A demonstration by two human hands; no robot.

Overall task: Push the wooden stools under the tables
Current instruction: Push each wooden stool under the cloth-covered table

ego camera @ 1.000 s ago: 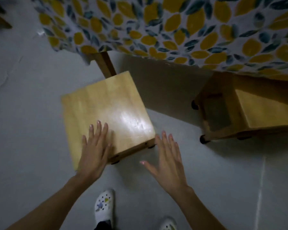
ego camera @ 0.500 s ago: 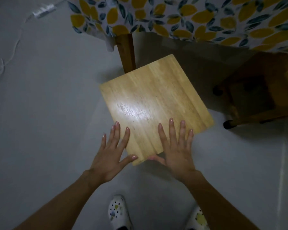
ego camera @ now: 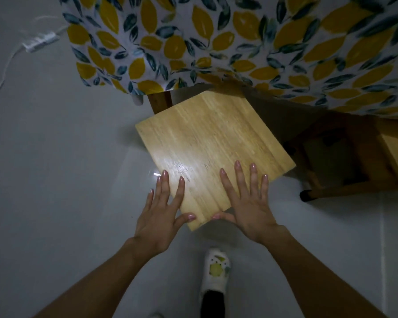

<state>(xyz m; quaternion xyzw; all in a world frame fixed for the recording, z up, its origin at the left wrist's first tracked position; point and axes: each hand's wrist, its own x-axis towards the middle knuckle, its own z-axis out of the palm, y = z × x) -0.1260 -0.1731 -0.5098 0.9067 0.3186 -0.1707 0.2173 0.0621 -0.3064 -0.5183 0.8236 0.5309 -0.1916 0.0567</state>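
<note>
A light wooden stool (ego camera: 207,143) with a square top stands turned at an angle, its far corner just under the hanging edge of the lemon-print tablecloth (ego camera: 239,42). My left hand (ego camera: 161,212) lies flat on the stool's near-left edge, fingers spread. On the near-right part of the seat my right hand (ego camera: 248,203) presses flat, thumb hooked at the near corner. Neither hand grips. A second wooden stool (ego camera: 345,161) sits to the right, partly beneath the table and in shadow.
A wooden table leg (ego camera: 160,103) stands just left of the stool's far corner. A white power strip (ego camera: 40,41) and its cable lie on the grey floor at upper left. My white shoe (ego camera: 216,271) is below the stool.
The stool has slid farther toward the table, its far corner now reaching under the cloth. My right hand came onto the seat from beside it; both hands stay flat on the near end.
</note>
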